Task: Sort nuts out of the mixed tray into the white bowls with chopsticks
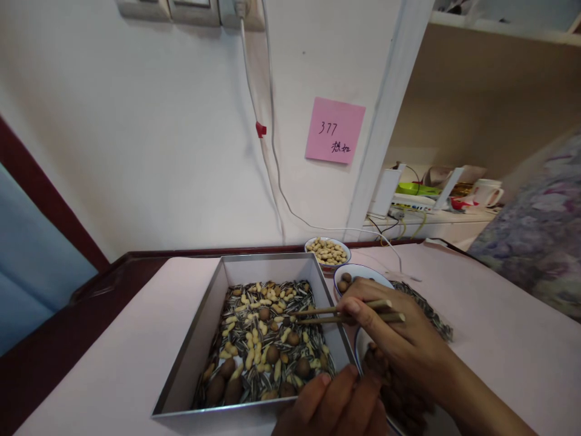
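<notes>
A pair of wooden chopsticks (pixel 336 315) is in my right hand (pixel 394 321), which is closed around them. Their tips reach over the right wall of a shallow grey box (pixel 204 315), down among its contents; whether they pinch anything I cannot make out. Mixed in the box are striped sunflower seeds (pixel 254 381), peanuts in the shell (pixel 251 348) and round brown nuts (pixel 272 354). At the box's near right corner, the curled fingers of my left hand (pixel 336 402) grip the rim. Part of that hand is cut off by the lower edge of the view.
Behind the box's far right corner stands a bowl of peanuts (pixel 327 251). Nearer is a bowl with round brown nuts (pixel 363 271), partly covered by my right hand. Under my wrist is a bowl of reddish-brown nuts (pixel 399 399). Sunflower seeds (pixel 426 309) lie piled at right.
</notes>
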`<state>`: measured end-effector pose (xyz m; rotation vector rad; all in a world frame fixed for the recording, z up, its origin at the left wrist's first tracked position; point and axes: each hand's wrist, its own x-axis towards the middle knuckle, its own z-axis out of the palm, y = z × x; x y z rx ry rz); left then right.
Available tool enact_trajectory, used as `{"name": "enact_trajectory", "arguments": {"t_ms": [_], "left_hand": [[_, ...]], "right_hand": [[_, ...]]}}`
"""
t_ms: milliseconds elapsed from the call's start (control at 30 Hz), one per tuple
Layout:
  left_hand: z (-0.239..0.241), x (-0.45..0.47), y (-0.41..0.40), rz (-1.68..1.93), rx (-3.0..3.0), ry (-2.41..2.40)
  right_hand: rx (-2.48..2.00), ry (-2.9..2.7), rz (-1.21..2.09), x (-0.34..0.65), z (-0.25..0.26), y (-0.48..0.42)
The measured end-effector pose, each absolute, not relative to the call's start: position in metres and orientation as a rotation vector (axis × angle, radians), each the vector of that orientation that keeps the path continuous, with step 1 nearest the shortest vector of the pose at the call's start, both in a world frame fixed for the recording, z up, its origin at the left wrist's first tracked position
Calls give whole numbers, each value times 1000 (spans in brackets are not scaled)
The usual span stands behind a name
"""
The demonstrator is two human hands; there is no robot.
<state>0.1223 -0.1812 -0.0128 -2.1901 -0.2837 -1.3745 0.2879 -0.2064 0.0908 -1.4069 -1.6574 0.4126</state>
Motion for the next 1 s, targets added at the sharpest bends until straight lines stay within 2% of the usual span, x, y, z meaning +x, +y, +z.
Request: {"name": "enact_trajectory", "arguments": {"t_ms": [433, 633, 733, 1000], "left_hand": [[-12, 121, -182, -1359, -2210, -282], [-20, 130, -183, -1451, -2167, -305], [-29, 138, -182, -1610, -2087, -332], [-30, 143, -185, -1727, -2081, -383]], "right_hand": [[-1350, -1580, 344, 289, 92, -211], [-1206, -1320, 179, 305, 101, -220], [-1190, -1160, 100, 318, 100, -220], [-1259, -985, 15, 343, 75, -191]]}}
